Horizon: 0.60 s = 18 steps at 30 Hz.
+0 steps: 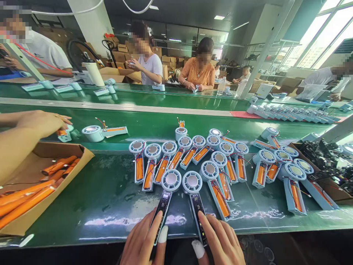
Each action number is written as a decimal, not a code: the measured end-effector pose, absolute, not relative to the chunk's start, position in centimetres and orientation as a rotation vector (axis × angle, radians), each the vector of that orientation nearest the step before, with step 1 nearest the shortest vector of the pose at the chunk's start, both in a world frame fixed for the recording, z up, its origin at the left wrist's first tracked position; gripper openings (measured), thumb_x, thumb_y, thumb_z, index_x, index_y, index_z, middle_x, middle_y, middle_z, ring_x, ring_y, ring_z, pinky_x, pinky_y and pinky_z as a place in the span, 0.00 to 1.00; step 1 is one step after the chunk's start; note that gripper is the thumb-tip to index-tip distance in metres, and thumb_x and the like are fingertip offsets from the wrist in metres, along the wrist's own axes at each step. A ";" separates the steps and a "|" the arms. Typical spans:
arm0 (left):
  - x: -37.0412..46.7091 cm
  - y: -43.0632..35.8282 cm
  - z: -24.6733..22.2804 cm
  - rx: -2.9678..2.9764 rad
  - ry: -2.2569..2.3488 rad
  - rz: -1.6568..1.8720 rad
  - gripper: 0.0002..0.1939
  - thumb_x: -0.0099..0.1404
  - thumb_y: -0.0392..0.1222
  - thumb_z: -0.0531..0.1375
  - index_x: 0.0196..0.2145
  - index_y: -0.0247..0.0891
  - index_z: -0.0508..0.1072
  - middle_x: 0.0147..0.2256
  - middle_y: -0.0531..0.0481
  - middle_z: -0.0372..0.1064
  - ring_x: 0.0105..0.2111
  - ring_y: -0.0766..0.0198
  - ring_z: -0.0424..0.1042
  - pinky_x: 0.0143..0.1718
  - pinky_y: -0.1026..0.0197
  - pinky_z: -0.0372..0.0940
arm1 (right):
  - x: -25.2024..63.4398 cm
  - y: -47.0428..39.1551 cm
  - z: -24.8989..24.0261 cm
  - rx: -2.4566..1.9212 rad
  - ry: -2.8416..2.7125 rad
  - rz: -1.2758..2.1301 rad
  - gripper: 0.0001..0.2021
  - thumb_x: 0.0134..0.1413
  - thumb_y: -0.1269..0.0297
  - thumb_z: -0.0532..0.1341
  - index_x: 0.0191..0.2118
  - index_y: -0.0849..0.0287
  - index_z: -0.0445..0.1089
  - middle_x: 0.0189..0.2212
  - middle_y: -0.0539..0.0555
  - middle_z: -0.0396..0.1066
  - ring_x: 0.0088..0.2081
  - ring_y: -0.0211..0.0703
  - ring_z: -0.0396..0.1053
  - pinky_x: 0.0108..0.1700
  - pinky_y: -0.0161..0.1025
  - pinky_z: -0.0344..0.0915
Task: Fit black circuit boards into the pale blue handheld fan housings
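Side by side at the table's front edge are two pale-blue handheld fan bodies, each with a round head and a black circuit board along its handle. My left hand (146, 235) is closed around the handle of the left fan body (171, 180), index finger on the board. The right fan body (192, 183) has its handle in my right hand (220, 235), held the same way. White covers wrap both thumbs. Just beyond the heads lie several similar fan bodies (153, 151) with orange battery cells (149, 173) and thin wires in their open handles.
At left, a co-worker's arm (27, 132) reaches over a cardboard box (68, 186) of orange cells. A box of black parts (320, 158) stands at right. Rows of housings (292, 114) lie on a red mat further back. Several people sit beyond the green table (110, 217).
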<state>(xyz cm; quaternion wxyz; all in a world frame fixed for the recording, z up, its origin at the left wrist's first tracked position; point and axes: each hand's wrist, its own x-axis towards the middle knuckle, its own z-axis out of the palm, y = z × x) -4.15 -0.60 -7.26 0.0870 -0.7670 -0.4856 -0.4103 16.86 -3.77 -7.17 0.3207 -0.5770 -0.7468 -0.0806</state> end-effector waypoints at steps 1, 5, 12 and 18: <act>-4.2 -0.6 -7.1 -2.291 -1.448 -1.221 0.31 0.68 0.26 0.58 0.67 0.38 0.60 0.50 0.40 0.74 0.50 0.56 0.74 0.54 0.54 0.66 | 16.8 -3.7 -7.0 -1.527 -1.964 -0.210 0.29 0.68 0.63 0.47 0.73 0.55 0.47 0.47 0.60 0.75 0.44 0.55 0.74 0.45 0.50 0.69; -4.2 0.1 -6.1 -2.313 -1.461 -1.172 0.26 0.72 0.36 0.56 0.66 0.37 0.61 0.49 0.42 0.73 0.48 0.56 0.73 0.51 0.56 0.65 | 16.4 -3.3 -6.1 -1.586 -1.987 -0.191 0.29 0.69 0.59 0.48 0.72 0.56 0.49 0.47 0.60 0.75 0.42 0.55 0.75 0.42 0.49 0.70; -4.1 1.0 -5.4 -2.325 -1.445 -1.030 0.18 0.73 0.39 0.55 0.59 0.34 0.69 0.45 0.43 0.75 0.45 0.55 0.73 0.49 0.55 0.63 | 16.4 -2.8 -5.1 -1.605 -2.042 -0.272 0.24 0.68 0.61 0.51 0.67 0.60 0.59 0.44 0.60 0.77 0.39 0.53 0.75 0.38 0.46 0.72; -3.6 0.9 -5.1 -2.295 -1.443 -1.017 0.17 0.74 0.39 0.53 0.57 0.32 0.70 0.46 0.42 0.76 0.46 0.55 0.73 0.50 0.55 0.64 | 17.3 -2.7 -5.1 -1.525 -2.160 -0.352 0.26 0.66 0.62 0.54 0.67 0.63 0.59 0.44 0.60 0.78 0.38 0.50 0.76 0.36 0.41 0.73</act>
